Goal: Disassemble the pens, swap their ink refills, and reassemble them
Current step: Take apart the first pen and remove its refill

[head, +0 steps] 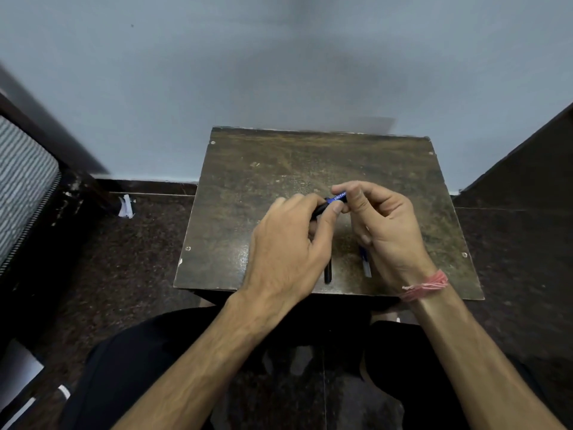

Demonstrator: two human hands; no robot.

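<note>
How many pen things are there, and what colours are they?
Blue pen held in both hands: 1
Black pen piece lying on the table: 1
Blue and white pen piece lying on the table, partly hidden: 1
Total: 3

Worn wooden stool (279, 169) bearing black pen part (327, 273), blue piece (366, 265)

1. The small table (279, 169) at centre frame has a worn, scratched wooden-looking top with a dull sheen.
2. The blue pen (338, 198) looks like glossy plastic.
3. The floor (124, 259) is dark speckled stone.
4. The wall (248, 57) at the top is matt.
</note>
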